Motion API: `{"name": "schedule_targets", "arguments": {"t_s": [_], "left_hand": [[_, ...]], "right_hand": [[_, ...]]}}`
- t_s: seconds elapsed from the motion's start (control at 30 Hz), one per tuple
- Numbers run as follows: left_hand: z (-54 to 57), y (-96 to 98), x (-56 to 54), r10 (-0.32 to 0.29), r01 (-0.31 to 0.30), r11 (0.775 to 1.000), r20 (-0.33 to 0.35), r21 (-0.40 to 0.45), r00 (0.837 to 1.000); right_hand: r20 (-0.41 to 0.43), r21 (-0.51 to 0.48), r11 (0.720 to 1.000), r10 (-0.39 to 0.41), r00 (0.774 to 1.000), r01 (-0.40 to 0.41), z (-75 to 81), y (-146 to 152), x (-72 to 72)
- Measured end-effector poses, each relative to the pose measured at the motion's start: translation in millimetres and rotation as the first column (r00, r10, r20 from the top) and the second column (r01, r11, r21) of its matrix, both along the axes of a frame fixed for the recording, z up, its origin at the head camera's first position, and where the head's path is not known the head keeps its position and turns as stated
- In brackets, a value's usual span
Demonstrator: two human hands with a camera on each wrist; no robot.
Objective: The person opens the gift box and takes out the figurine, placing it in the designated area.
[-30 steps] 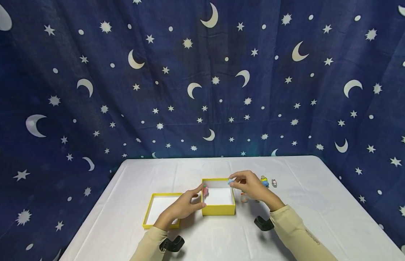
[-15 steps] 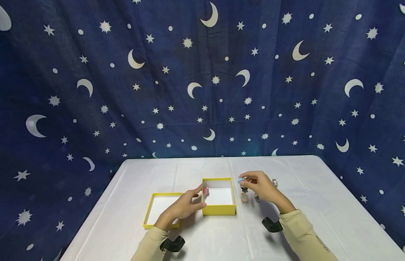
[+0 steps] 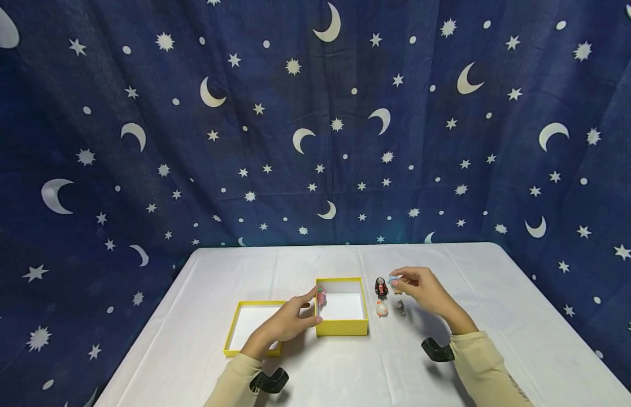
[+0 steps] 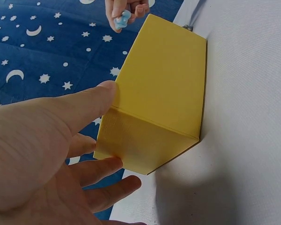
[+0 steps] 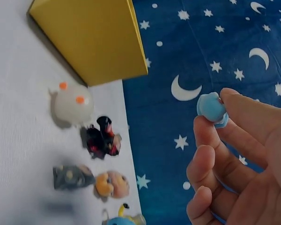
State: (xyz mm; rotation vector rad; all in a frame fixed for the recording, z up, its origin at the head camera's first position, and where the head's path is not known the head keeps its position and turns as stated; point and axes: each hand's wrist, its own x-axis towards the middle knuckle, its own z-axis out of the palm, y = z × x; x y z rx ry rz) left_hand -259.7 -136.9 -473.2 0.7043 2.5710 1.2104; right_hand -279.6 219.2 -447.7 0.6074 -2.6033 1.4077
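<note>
My right hand point(image 3: 424, 289) pinches a small light blue figurine point(image 5: 210, 107) between thumb and fingertips, held up above a group of small toy figures. My left hand point(image 3: 290, 317) rests against the left side of an open yellow box point(image 3: 342, 328). In the left wrist view its thumb lies along the box's top edge, and its loosely extended fingers are at the side wall. Inside the box, by the left wall, is a pink figurine point(image 3: 321, 297) with a green spot on top.
Right of the box stand a dark red-and-black figurine point(image 3: 381, 287), a round white one with orange spots point(image 3: 381, 309) and a grey one point(image 3: 401, 308). An orange-and-peach figurine point(image 5: 111, 184) and a blue-and-yellow one point(image 5: 124, 221) are nearby. Left lies the yellow-rimmed lid point(image 3: 251, 322).
My right hand has moved right with the light blue figurine, from the box's right rim to over the figures, uncovering the dark figurine. My left hand stays at the box.
</note>
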Motion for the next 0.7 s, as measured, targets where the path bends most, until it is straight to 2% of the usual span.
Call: {"name": "schedule_targets", "arguments": {"t_s": [0.23,0.5,0.7], "left_hand": [[0.3,0.3,-0.6,-0.012,0.012,1.000,-0.006,-0.010,1.000],[-0.8,0.1,-1.2,-0.015,0.015,1.000,-0.010,-0.020,1.000],[-1.0,-0.2,-1.0,-0.008,0.007,1.000,-0.010,-0.026,1.000]], "right_hand": [[0.014,0.000,1.000,-0.027,1.000,0.027,-7.2,16,-2.5],[0.039,-0.026,1.000,0.004,0.999,-0.003,-12.5,33,-6.1],[0.076,0.019,1.000,0.006,0.997,-0.008,-15.6,42,-6.3]]}}
